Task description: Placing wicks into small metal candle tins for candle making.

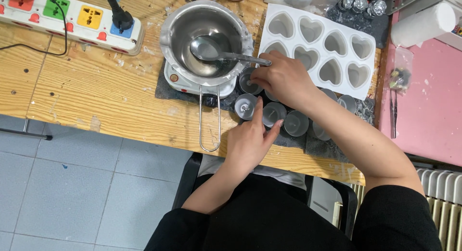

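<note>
Right hand grip pinched on spoon handle, bowl resting inside steel pot. Left hand grip narrow, forefinger extended touching small cup near surface's front edge. More cups beside. White heart mould toward rear right.

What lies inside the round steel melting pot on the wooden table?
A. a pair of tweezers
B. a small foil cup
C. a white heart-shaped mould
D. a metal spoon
D: a metal spoon rests with its bowl in the round steel melting pot, its handle crossing the rim toward the right hand.
</note>
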